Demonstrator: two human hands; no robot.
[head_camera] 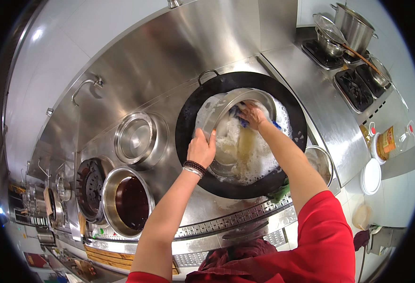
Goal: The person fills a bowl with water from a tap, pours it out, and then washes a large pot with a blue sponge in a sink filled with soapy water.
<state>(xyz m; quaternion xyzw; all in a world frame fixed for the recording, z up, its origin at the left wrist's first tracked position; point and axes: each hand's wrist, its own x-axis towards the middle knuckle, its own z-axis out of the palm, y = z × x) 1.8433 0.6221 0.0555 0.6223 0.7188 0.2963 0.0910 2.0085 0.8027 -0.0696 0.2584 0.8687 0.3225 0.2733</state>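
A metal basin (212, 118) is tilted in the soapy water (264, 161) of a large black wok (189, 148). My left hand (202, 148) grips the basin's left rim, with the thumb on the inner side. Inside the basin, my right hand (253, 115) presses a dark blue cloth or scrubbing pad (243, 122) against the wall; suds hide part of it. Cloudy water and foam lie in the lower part of the basin and around it. A green cloth (281, 191) is by the wok's lower right edge.
Left of the wok stand stacked metal basins (135, 138) and a steel pot of dark liquid (132, 201), beside a black burner (90, 191). A faucet (87, 85) juts from the backsplash. At right are gas burners (354, 88), a stockpot (352, 28) and oil jugs (393, 138).
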